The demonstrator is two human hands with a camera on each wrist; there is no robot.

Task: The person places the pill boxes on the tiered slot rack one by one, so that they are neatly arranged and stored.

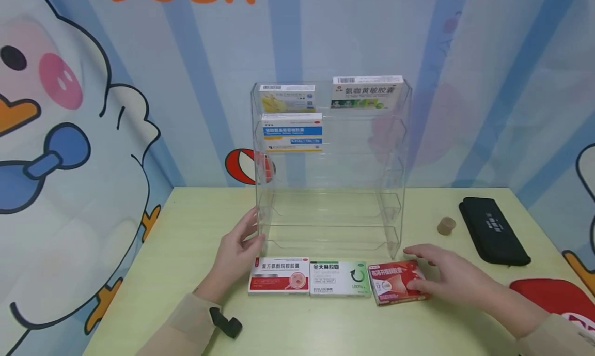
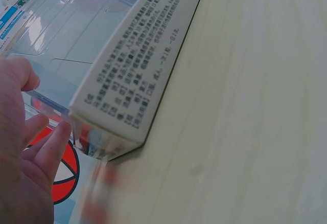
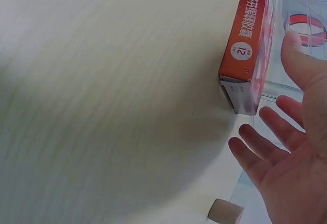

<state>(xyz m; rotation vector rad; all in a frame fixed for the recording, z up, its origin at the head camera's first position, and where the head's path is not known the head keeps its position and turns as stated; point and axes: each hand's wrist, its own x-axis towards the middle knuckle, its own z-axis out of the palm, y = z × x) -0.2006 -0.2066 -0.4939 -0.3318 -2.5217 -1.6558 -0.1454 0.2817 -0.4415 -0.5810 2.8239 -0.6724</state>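
Clear rack: left grip holds its left side. Red box before rack's right corner, beside loosely spread right grip. Pale tabletop underneath; cartoon backdrop behind rack.

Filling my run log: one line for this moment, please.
left hand: touching clear rack | right hand: open, at red box

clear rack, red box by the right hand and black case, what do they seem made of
Clear rack: likely acrylic or similar rigid plastic, glossy; the backdrop shows through it.
Red box: probably thin card with a slight sheen; flat printed faces meet at crisp folds.
Black case: perhaps fabric or soft synthetic, matte; no strong highlights, texture unclear.
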